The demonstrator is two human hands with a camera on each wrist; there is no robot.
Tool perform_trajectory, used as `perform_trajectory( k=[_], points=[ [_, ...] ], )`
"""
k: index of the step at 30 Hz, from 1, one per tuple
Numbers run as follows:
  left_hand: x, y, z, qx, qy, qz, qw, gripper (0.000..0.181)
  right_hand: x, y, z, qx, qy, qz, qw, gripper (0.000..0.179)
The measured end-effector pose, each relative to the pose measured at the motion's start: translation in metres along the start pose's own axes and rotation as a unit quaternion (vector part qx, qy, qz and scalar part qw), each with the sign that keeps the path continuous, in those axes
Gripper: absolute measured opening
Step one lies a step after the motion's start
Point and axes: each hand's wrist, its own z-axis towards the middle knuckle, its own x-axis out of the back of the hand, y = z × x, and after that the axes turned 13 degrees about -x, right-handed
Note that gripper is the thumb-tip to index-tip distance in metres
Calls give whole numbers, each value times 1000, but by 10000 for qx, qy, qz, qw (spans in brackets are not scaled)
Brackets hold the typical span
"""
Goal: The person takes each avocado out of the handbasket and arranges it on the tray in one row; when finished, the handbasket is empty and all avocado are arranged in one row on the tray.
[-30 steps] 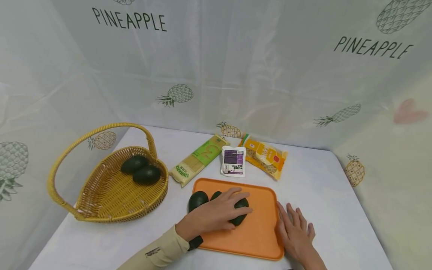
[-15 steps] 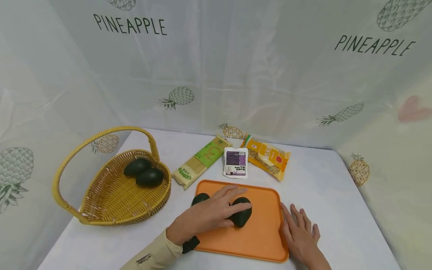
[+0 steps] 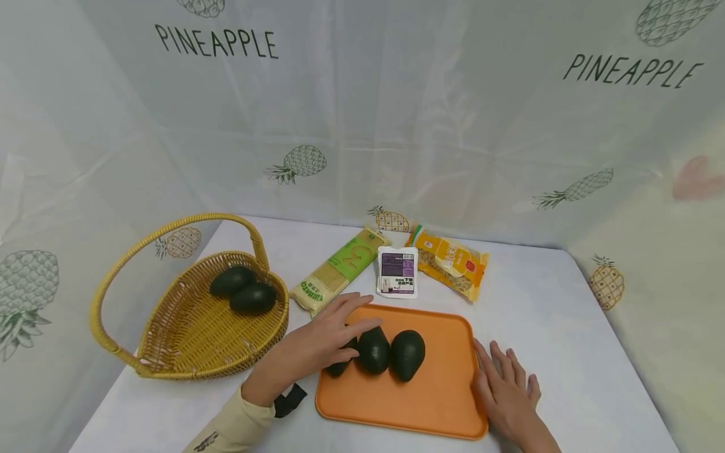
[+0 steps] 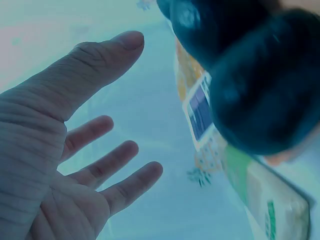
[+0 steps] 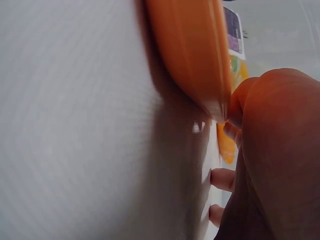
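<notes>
Three dark green avocados lie in a row on the orange tray (image 3: 402, 406): a right one (image 3: 408, 354), a middle one (image 3: 374, 352) and a left one (image 3: 338, 367), partly hidden. My left hand (image 3: 308, 346) is over the tray's left edge, nearest the left avocado. In the left wrist view the left hand (image 4: 75, 130) has its thumb and fingers spread, with a gap between them and the blurred avocado (image 4: 267, 85). My right hand (image 3: 506, 395) rests at the tray's right edge, fingers extended. The right wrist view shows its thumb side (image 5: 280, 145) against the tray rim (image 5: 200, 55).
A yellow wicker basket (image 3: 187, 333) with a tall handle stands at the left, two avocados (image 3: 253, 298) inside. Behind the tray lie a noodle pack (image 3: 340, 269), a white and purple pouch (image 3: 398, 272) and an orange food bag (image 3: 450, 261).
My left hand has moved left, off the right avocado to the left one, uncovering the middle and right avocados. The right hand stays at the tray's edge.
</notes>
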Motion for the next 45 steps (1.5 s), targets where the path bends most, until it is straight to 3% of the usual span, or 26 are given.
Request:
perform_trajectory(
  k=[8, 15, 20, 27, 32, 36, 40, 45],
  points=[
    [8, -12, -27, 582, 390, 150, 9974, 68, 2, -1, 1, -8, 26, -57, 10000, 62],
    [25, -21, -52, 1126, 966, 302, 9885, 64, 3, 0, 0, 33, 82, -18, 10000, 61],
    [36, -33, -66, 1137, 1366, 720, 9814, 57, 5, 2, 0, 55, 138, -38, 9999, 61],
    [44, -47, -81, 911, 1837, 992, 9737, 50, 5, 2, 0, 24, 103, -31, 9999, 61],
    [42, -50, -92, 1445, 1660, 1145, 9687, 53, 3, 1, 1, 38, 104, -32, 9999, 61],
    [37, -51, -102, 2189, 1063, 919, 9656, 45, 2, 0, 1, 28, 84, -34, 10000, 61],
    [32, -53, -111, 2867, 437, 491, 9558, 43, 2, -1, 0, 42, 90, -53, 9999, 61],
    [24, -58, -120, 3134, 168, 289, 9490, 48, 2, -2, 0, 16, 53, -62, 10000, 61]
  ],
)
